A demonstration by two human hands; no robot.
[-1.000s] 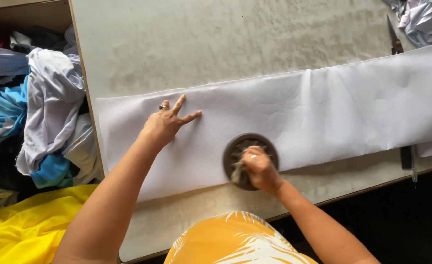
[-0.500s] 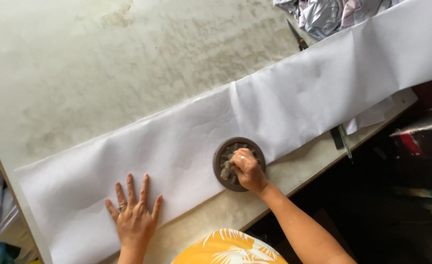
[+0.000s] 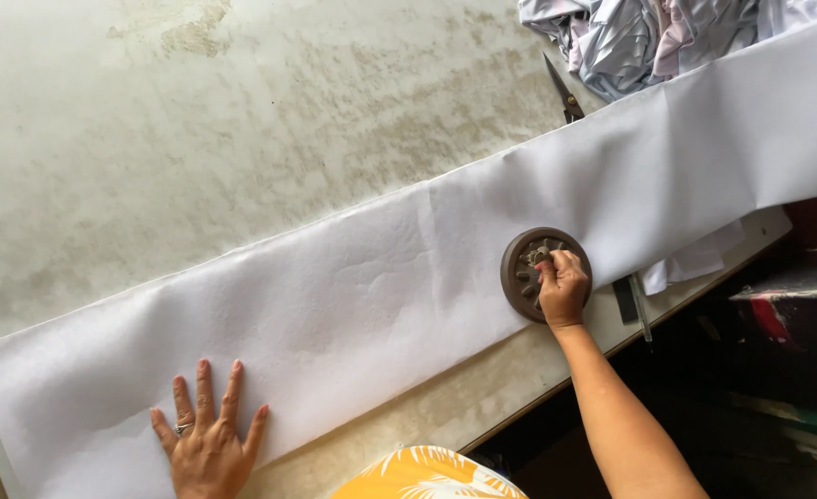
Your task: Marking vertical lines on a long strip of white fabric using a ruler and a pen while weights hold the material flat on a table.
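A long strip of white fabric (image 3: 408,286) lies across a worn pale table (image 3: 196,129). My left hand (image 3: 207,442) rests flat on the strip's near edge at the lower left, fingers spread, a ring on one finger. My right hand (image 3: 561,288) grips the spokes of a round dark metal weight (image 3: 524,274) that sits on the fabric near its lower edge.
Black scissors (image 3: 564,92) lie at the strip's far edge. A heap of silvery and pink cloth (image 3: 640,37) sits at the top right. A thin dark tool (image 3: 632,300) and loose white scraps (image 3: 695,263) lie by the table's near edge; past it is dark floor.
The view has swung so the strip now slants up to the right. My left hand has slid far left along the fabric. My right hand stays on the weight.
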